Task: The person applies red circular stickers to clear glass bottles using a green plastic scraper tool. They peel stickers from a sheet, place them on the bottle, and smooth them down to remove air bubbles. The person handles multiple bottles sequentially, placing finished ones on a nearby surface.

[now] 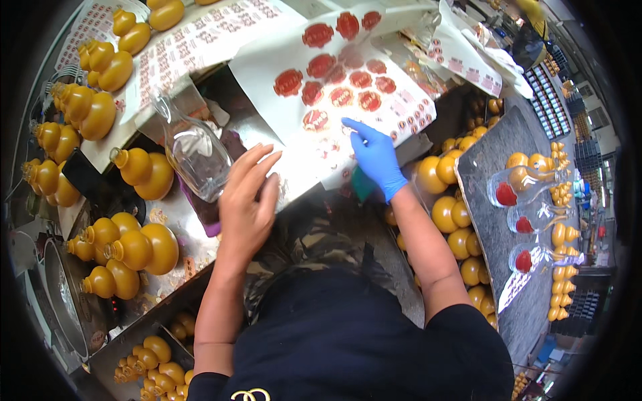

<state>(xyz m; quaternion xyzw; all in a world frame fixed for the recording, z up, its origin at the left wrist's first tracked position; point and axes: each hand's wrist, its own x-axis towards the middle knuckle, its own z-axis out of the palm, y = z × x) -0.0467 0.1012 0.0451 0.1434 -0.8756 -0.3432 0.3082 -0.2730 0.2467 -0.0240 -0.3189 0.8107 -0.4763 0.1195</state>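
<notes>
My bare left hand [246, 202] is beside a clear glass bottle [197, 157], its fingers apart and slightly bent, with nothing in them. The bottle lies tilted on a dark purple cloth [204, 212], its neck pointing away to the upper left. My right hand [380, 160] wears a blue glove. Its index finger and thumb are stretched out and apart, over a white sheet of red labels [287, 123], close to a label [316, 120]. Whether the fingertips touch the sheet I cannot tell. The sheet slopes over the front of the bench, and several labels are gone from its lower part.
Several yellow gourd-shaped bottles [144, 247] stand on the bench at left, with others in a bin [441, 214] at right. On a grey table [498, 160] at right are clear bottles with red labels [523, 260]. More label sheets [207, 37] lie at the back.
</notes>
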